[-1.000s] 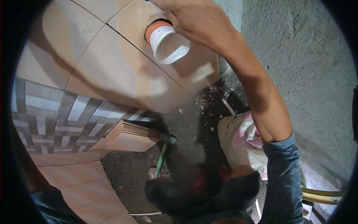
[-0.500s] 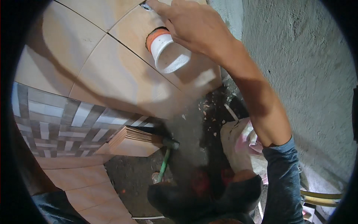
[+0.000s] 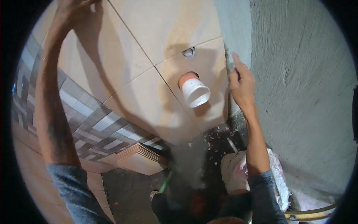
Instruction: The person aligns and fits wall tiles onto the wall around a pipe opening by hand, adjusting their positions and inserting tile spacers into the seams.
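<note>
Beige tiles (image 3: 130, 89) cover the wall in front of me. A white pipe stub (image 3: 196, 96) with an orange collar sticks out of a round hole in one tile. Above it, a smaller hole (image 3: 189, 53) shows something white inside. My right hand (image 3: 243, 85) is just beyond that tile's right edge, beside the bare grey wall strip, index finger stretched out and thumb apart; I see nothing held. At the upper left, my left hand (image 3: 72, 13) reaches up against the tiled wall. Its fingertips run out at the top edge, so what they touch or hold is hidden.
A rough grey cement wall (image 3: 298, 93) rises at the right. Below stand a stack of tiles (image 3: 143, 158), a green handle (image 3: 166, 182) and a whitish sack (image 3: 233, 168). Debris (image 3: 220, 142) litters the dark floor. A yellow curved band (image 3: 311, 214) lies at lower right.
My right hand has left the small hole and moved right and down to the tile's edge. My left arm has risen into view at upper left. The view has shifted.
</note>
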The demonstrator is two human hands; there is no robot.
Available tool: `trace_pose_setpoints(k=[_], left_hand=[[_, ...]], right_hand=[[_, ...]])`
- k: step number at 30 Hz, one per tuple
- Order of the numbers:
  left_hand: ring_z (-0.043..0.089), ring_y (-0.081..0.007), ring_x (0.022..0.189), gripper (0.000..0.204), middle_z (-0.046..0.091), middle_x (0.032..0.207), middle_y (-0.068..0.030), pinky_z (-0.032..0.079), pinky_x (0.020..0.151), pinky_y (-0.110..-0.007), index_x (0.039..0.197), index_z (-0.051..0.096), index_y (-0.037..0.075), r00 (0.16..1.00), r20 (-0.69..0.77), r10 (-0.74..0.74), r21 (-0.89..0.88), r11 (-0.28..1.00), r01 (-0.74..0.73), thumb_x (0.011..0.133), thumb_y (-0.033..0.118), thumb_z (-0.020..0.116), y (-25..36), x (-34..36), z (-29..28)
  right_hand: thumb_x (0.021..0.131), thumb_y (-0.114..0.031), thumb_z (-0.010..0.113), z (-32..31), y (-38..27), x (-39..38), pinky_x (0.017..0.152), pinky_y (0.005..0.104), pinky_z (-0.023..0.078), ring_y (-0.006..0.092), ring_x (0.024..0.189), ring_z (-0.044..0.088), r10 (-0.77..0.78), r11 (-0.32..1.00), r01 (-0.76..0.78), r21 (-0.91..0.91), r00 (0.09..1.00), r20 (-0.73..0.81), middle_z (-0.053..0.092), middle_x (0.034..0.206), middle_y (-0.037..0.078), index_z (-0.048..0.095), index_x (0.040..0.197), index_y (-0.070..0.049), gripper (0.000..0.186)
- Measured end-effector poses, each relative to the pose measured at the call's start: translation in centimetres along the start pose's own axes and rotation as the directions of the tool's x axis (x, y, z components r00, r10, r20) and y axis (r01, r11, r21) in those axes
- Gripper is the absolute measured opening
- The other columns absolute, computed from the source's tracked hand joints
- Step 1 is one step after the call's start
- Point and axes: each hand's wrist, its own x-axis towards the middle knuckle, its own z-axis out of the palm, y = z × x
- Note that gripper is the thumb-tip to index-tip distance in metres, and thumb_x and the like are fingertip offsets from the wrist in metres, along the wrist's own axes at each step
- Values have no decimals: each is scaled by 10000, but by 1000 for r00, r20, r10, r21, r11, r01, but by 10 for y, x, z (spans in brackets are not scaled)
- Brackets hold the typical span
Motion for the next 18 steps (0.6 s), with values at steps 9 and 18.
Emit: trace_pose_setpoints(k=[9,18], left_hand=[[423,-372,1297,734,424,1393,-193,498,1079,-429,1371,602,118,986,46,-162,-66,984,164,714,162,927,-2,-3,1],[420,-360,1278,760,441,1365,-169,467,1091,-427,1351,616,127,983,43,-177,-147,972,182,666,138,945,-3,0,3]], right_hand=[[974,-149,624,4,8,12,845,327,478,175,894,562,346,922,-294,250,918,-193,634,1053,106,647,1371,-39,412],[930,-172,751,52,8,72,880,304,525,180,986,651,242,852,-141,504,960,-140,705,1115,118,718,1184,39,332]])
